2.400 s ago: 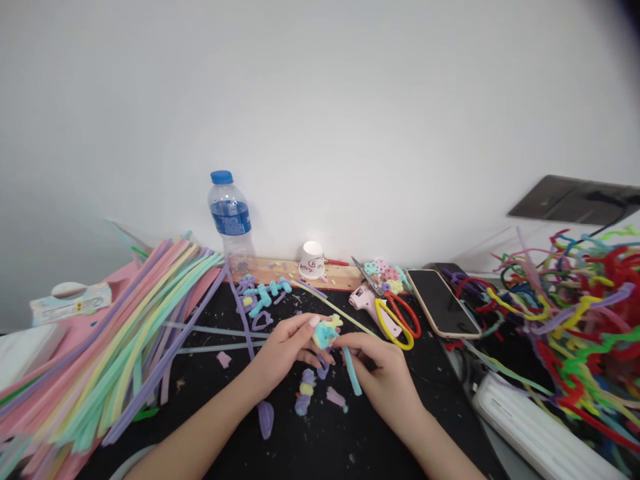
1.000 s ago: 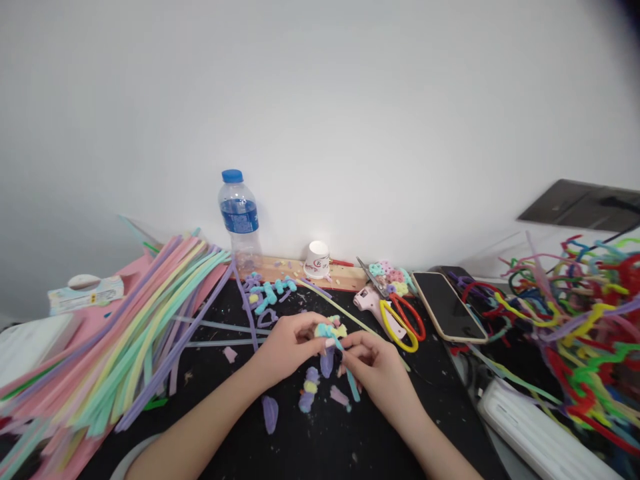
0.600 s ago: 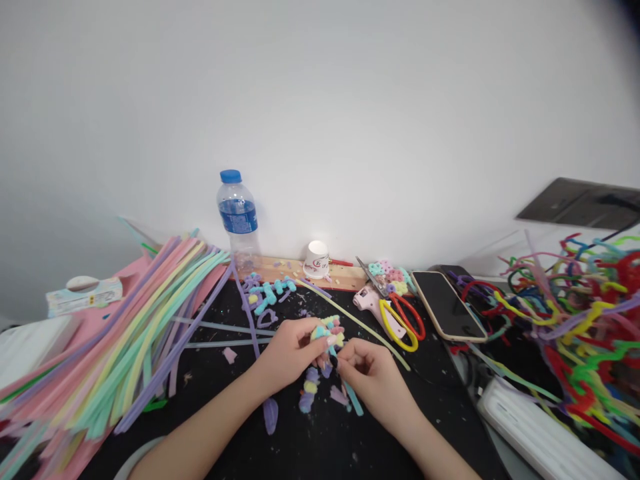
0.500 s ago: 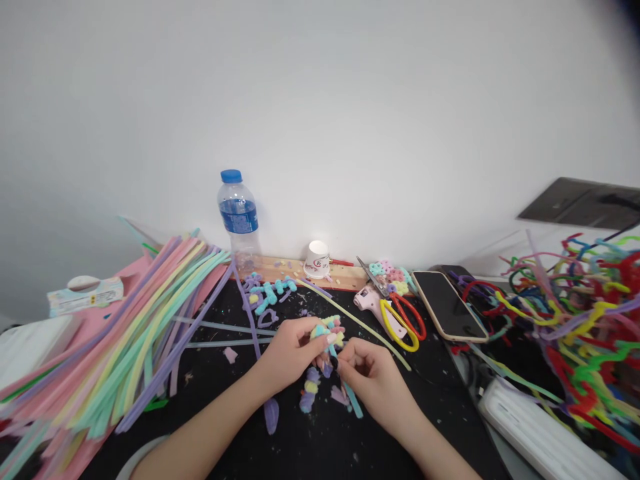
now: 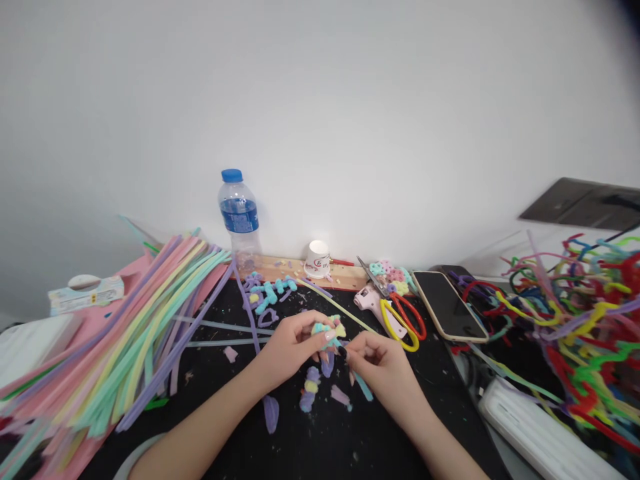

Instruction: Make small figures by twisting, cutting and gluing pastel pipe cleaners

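Over the black mat (image 5: pixel 390 440), my left hand (image 5: pixel 295 343) pinches a small pastel pipe-cleaner piece (image 5: pixel 325 333) with turquoise, yellow and pink parts. My right hand (image 5: pixel 377 363) is closed just right of it, thumb and forefinger together near a small black tip. A light blue strip (image 5: pixel 363 387) hangs from below my right fingers, its upper end hidden. Beneath the hands lie a purple and yellow coiled piece (image 5: pixel 309 390) and a lilac scrap (image 5: pixel 340 396). A flat purple piece (image 5: pixel 271 413) rests left of them.
Pastel pipe cleaners (image 5: pixel 150 333) are heaped at left. Behind stand a water bottle (image 5: pixel 239 217) and paper cup (image 5: pixel 317 259). Scissors (image 5: pixel 415 325) overlap a pink glue gun (image 5: pixel 370 300); a phone (image 5: pixel 450 307) lies to their right. A bright tangle (image 5: pixel 590 327) and white power strip (image 5: pixel 540 430) are far right.
My right hand has shifted slightly right and up, and the light blue strip has swung right with it. The held piece has turned a little in my left hand.
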The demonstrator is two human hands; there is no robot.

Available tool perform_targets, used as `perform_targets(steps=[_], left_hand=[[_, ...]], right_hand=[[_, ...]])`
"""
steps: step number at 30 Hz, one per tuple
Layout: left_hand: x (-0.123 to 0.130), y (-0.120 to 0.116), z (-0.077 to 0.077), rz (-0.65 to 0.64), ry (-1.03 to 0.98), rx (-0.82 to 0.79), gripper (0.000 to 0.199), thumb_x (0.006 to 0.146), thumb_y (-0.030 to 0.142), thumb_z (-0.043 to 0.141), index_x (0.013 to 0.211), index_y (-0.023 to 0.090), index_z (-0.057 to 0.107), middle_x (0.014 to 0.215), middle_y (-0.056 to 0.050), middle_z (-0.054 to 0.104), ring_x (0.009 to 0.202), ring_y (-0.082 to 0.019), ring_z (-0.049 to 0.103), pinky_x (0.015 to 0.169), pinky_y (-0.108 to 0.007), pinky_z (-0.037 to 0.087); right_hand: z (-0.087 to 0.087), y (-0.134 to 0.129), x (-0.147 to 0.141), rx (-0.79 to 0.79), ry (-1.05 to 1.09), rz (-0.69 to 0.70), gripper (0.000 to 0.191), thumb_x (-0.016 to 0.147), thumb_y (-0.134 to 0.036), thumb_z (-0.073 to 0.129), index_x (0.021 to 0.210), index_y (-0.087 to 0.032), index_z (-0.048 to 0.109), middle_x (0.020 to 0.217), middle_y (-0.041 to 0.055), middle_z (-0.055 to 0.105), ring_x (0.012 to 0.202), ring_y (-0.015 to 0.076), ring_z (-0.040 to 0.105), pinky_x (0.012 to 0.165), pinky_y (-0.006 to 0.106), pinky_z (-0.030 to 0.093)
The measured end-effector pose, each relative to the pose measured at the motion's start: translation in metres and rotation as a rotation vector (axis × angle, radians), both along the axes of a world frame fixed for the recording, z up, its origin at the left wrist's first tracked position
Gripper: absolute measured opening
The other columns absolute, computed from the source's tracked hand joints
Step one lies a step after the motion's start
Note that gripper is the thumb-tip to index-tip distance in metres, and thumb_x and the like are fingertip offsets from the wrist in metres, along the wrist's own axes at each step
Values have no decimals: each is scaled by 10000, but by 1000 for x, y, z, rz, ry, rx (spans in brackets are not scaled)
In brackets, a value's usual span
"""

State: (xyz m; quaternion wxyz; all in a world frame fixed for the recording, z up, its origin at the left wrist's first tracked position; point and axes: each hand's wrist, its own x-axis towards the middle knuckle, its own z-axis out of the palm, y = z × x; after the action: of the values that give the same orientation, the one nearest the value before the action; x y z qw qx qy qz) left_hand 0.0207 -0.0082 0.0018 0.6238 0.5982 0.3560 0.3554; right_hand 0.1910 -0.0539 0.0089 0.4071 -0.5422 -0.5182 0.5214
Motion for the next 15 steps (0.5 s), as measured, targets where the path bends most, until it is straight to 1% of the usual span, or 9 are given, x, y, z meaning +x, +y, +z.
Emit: perform_targets(steps=[3,4,7,10,13,15], left_hand=[[-2,1,-1,-20,27,37,220,802,331,568,909,147,622,830,-40,629,593,-123,590,531,-222,460],[-2,1,-1,-28,40,43,227,807,333,558,911,144,630,849,-48,630,605,-126,593,536,-223,461],[-4,1,1,-60,65,47,246,811,343,549,899,137,651,760,-37,623,594,-128,590,532,-215,450],[-4,1,2,-70,78,43,231,796,338,567,854,138,668,668,-13,595,531,-109,562,479,-191,415],[-4,0,3,-73,106,38,206,779,323,585,800,140,678,632,-5,593,497,-103,553,453,-184,402],[-4,0,2,-91,108,44,211,781,325,579,772,142,683,636,-12,609,523,-122,583,473,-195,426]], right_hand=[[5,2,4,-48,92,-37,184,683,-302,678,682,-150,574,479,-32,580,420,80,471,441,193,339],[6,2,5,-72,129,-53,178,668,-285,688,704,-152,575,496,-32,596,414,77,472,437,192,352],[9,3,6,-112,227,-83,197,645,-254,703,746,-157,564,544,-26,630,389,68,460,409,188,381],[6,4,8,-111,296,-70,212,653,-261,714,753,-152,563,565,-13,641,401,66,472,402,179,401],[4,5,10,-119,319,-48,234,661,-288,724,772,-151,571,575,-4,644,405,67,474,394,175,403],[3,6,11,-110,308,-36,251,667,-314,725,783,-149,575,578,0,640,401,70,474,393,181,403]])
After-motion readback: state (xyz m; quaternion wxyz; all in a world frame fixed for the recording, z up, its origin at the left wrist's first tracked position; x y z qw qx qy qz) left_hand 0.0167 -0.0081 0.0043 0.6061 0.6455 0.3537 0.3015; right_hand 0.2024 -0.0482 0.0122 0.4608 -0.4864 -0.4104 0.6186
